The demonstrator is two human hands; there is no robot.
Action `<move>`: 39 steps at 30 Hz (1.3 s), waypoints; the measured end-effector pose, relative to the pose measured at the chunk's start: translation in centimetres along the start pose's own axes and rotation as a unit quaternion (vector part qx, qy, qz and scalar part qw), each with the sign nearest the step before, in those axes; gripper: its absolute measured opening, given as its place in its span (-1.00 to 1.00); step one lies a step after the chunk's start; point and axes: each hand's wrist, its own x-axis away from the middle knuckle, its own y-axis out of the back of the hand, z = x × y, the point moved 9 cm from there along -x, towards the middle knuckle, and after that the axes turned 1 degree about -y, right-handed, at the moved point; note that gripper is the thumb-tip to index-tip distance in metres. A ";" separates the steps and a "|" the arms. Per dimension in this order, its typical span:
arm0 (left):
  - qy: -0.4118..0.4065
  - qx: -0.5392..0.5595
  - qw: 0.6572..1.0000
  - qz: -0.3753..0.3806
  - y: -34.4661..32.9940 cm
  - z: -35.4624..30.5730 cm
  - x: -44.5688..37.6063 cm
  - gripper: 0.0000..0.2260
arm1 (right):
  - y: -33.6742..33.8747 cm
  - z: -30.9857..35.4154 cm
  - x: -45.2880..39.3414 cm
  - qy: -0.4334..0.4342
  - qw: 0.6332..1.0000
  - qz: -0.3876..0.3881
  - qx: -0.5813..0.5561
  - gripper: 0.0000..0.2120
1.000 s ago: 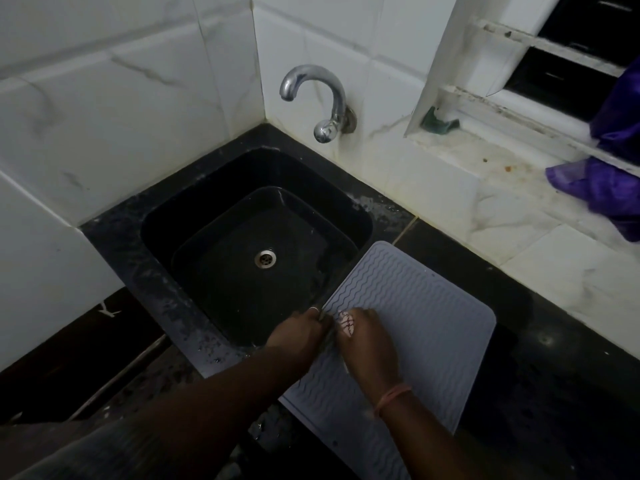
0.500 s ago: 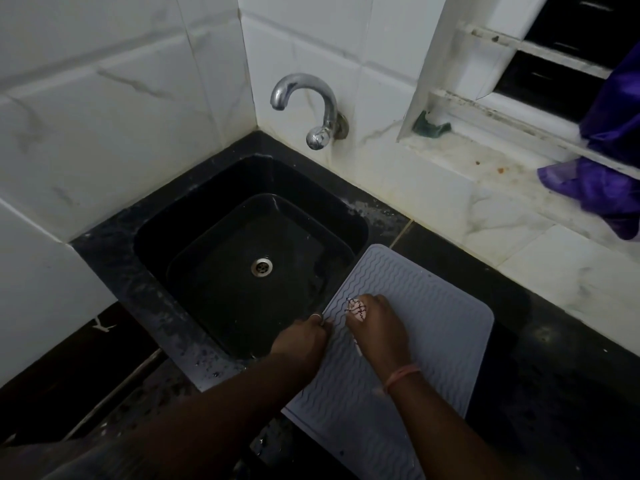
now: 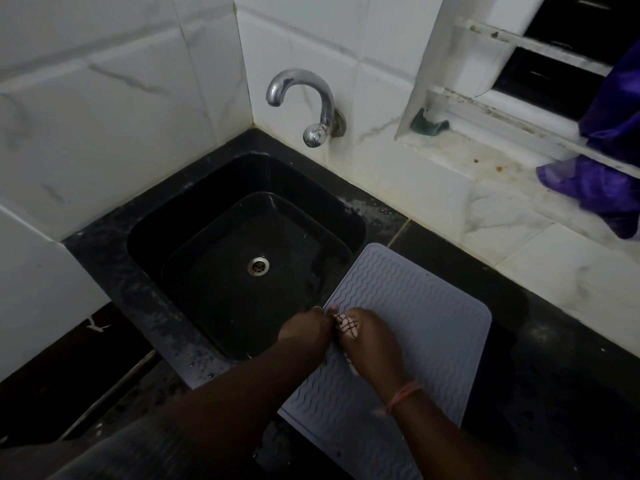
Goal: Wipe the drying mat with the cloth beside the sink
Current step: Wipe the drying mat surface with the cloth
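Pulls the cloth (image 3: 346, 325) back toward the body with the right hand (image 3: 374, 344). Half a second ago reached a little further up the drying mat (image 3: 415, 306); now sits again close against the left hand (image 3: 303, 330), about as one second ago. Means, probably, a short back-and-forth rubbing stroke along the sink-side edge of the mat, so wiping in progress but covering only a small strip. Leaves most of the ribbed grey surface, beyond and to the right of the right fingers (image 3: 362, 318), seemingly not yet wiped.

Has the right fingers curled down and closed over the cloth, pressing it onto the mat. Shows only a small patterned piece of it, white with dark lines, between the two hands. Holds the right wrist low, forearm coming in from the lower right, with an orange band (image 3: 403, 393) at the wrist. Rests the left hand just left of the cloth, fingers bent down at the mat's edge, seemingly pinning it. Cannot tell whether really gripping that edge or only pressing.

Finds the mat flat on the dark worktop (image 3: 554, 393), directly under the right fingers, its left edge reaching the rim of the black sink (image 3: 207, 209) beside the left fingers. Needs next, likely, longer strokes away from the fingers toward the far and right corners.
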 end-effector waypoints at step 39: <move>0.024 -0.003 1.000 -0.013 1.7 -1.3 -3.0 0.03 | 5.5 -2.2 -2.7 -0.051 0.997 0.058 -0.010 -0.24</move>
